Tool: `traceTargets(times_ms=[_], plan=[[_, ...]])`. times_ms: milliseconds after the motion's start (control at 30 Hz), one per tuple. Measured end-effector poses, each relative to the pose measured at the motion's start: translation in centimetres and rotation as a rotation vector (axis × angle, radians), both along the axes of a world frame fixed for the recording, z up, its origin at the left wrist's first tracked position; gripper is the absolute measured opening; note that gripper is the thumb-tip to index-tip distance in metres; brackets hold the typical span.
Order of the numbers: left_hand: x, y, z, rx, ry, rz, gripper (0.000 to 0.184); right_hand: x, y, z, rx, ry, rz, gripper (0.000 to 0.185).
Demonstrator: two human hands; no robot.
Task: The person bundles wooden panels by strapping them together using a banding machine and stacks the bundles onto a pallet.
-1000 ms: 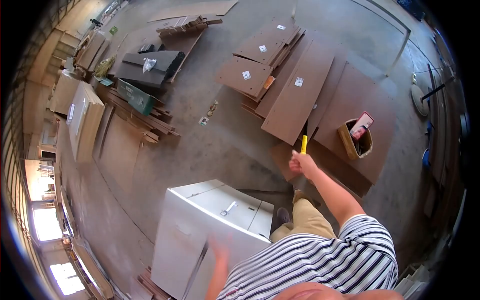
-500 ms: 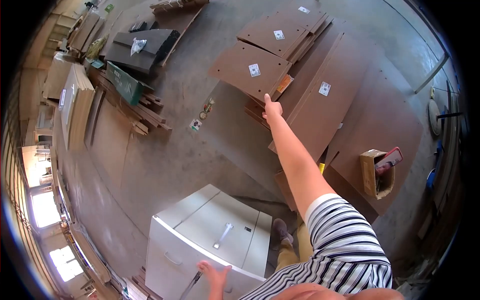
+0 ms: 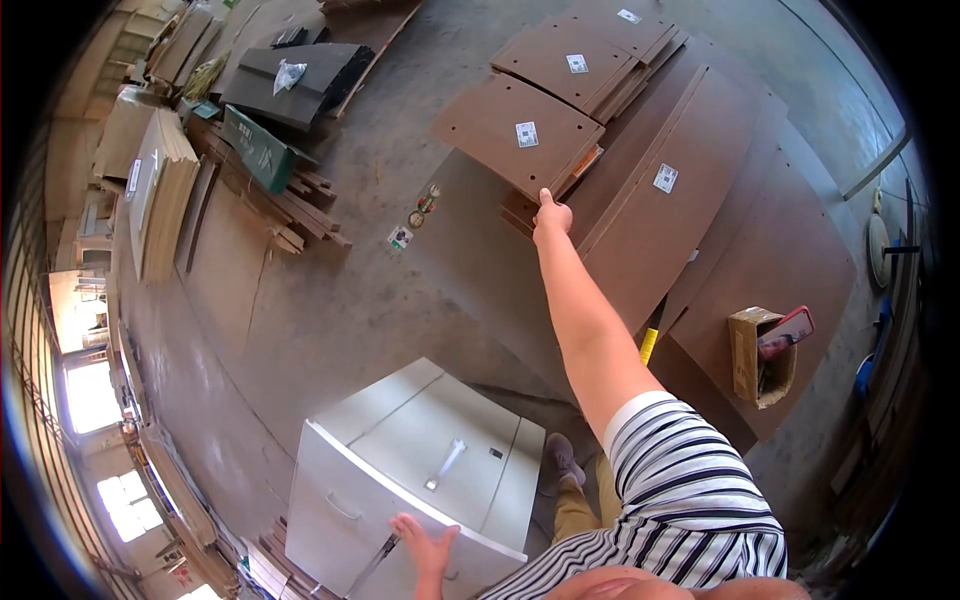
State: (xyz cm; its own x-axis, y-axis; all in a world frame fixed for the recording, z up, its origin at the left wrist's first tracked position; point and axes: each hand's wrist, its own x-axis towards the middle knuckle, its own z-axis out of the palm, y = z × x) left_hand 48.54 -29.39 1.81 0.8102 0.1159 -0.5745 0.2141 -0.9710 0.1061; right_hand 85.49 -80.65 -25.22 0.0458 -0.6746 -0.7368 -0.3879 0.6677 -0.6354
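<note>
Head view, bare hands in a workshop with a stained, smooth grey floor: one right hand (image 3: 553, 216), fingers curled and thumb extended, at the near corner of a brown panel (image 3: 492, 122); whether it grips that corner cannot be told. The panel, flat, matt and four-sided, with small dark round holes near its corners, lies on top of the near stack; it bears a white label (image 3: 526, 134) with black print, too small to read. Beside it, one long brown board (image 3: 668, 215), straight-edged, similarly labelled. One left hand (image 3: 427, 552), fingers spread wide and holding nothing, at the front of a white cabinet (image 3: 405, 455), smooth and boxy, with a curved handle on its face and a pale, bar-shaped fitting (image 3: 446, 464) on top (contact between hand and front is unclear). One cardboard box (image 3: 745, 358), open and worn, containing a flat, red-rimmed object (image 3: 787, 333). One yellow handle (image 3: 649, 346), beside the long board. One green carton (image 3: 257, 150), pale lettering, illegible. One crumpled clear plastic bag (image 3: 289, 75), on dark grey slabs (image 3: 325, 88). One black-and-white striped sleeve (image 3: 690, 465), on the right arm.
</note>
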Motion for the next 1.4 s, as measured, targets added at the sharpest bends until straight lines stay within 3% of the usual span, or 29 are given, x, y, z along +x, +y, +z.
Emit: traceTargets(times_ms=[67, 233, 333, 533, 667, 733, 800, 867, 933, 967, 1033, 1133, 1167, 1233, 1300, 1400], plan=[[0.2, -0.4, 0.2, 0.013, 0.003, -0.002, 0.118, -1.7, -0.2, 3.1, 0.189, -0.373, -0.089, 0.037], [0.2, -0.2, -0.3, 0.006, -0.027, -0.006, 0.118, -4.9, -2.0, 5.1, 0.138, -0.654, 0.011, 0.028], [0.3, 0.0, -0.7, 0.040, -0.030, -0.003, 0.120, -7.8, -2.4, 7.9, 0.237, -0.960, 0.058, 0.026], [0.2, 0.2, -1.5, 0.061, -0.066, -0.029, 0.118, -19.8, -1.5, 15.8, 0.224, -0.947, 0.159, 0.031], [1.4, -2.3, -0.9, 0.142, -0.012, 0.024, 0.112, -29.7, 1.5, 24.3, 0.162, -0.901, 0.288, 0.037], [1.6, -4.3, -1.9, -0.060, -0.107, 0.144, 0.098, -34.2, 3.0, 28.1, 0.220, -0.903, 0.320, 0.037], [1.9, -10.8, 0.5, -0.717, -0.081, 0.241, 0.088, -37.8, 5.4, 32.3, 0.327, -0.895, 0.338, 0.039], [0.8, -16.3, 2.5, -1.511, 0.374, 0.708, 0.079, -41.2, 8.9, 34.3, 0.403, -0.867, 0.359, 0.041], [0.7, -20.2, 6.6, -1.955, 0.506, 0.833, 0.056, -43.7, 12.8, 36.4, 0.507, -0.865, 0.428, 0.045], [0.6, -21.0, 9.8, -1.960, 0.412, 0.944, 0.048, -45.2, 14.6, 37.0, 0.546, -0.891, 0.507, 0.048], [-0.2, -17.8, 11.4, -1.716, 0.272, 1.114, 0.041, -46.7, 18.1, 38.2, 0.544, -0.884, 0.659, 0.051], [-1.9, -10.7, 12.8, -1.684, 0.124, 1.077, 0.039, -47.3, 20.6, 39.4, 0.533, -0.821, 1.250, 0.057], [-2.2, -8.5, 13.5, -1.692, 0.050, 1.010, 0.038, -47.4, 22.4, 37.7, 0.747, -0.934, 1.248, 0.048], [-3.8, -2.6, 14.3, -1.632, -0.107, 0.948, 0.039, -48.0, 21.6, 37.9, -0.023, -0.673, 1.839, 0.038], [-5.4, 5.1, 13.7, -1.500, -0.223, 0.913, 0.043, -48.9, 21.8, 38.3, -0.055, -0.550, 1.672, 0.030], [-7.8, 14.5, 14.6, -1.309, -0.308, 0.876, 0.048, -50.3, 20.5, 34.4, -0.238, -0.409, 1.572, 0.027]])
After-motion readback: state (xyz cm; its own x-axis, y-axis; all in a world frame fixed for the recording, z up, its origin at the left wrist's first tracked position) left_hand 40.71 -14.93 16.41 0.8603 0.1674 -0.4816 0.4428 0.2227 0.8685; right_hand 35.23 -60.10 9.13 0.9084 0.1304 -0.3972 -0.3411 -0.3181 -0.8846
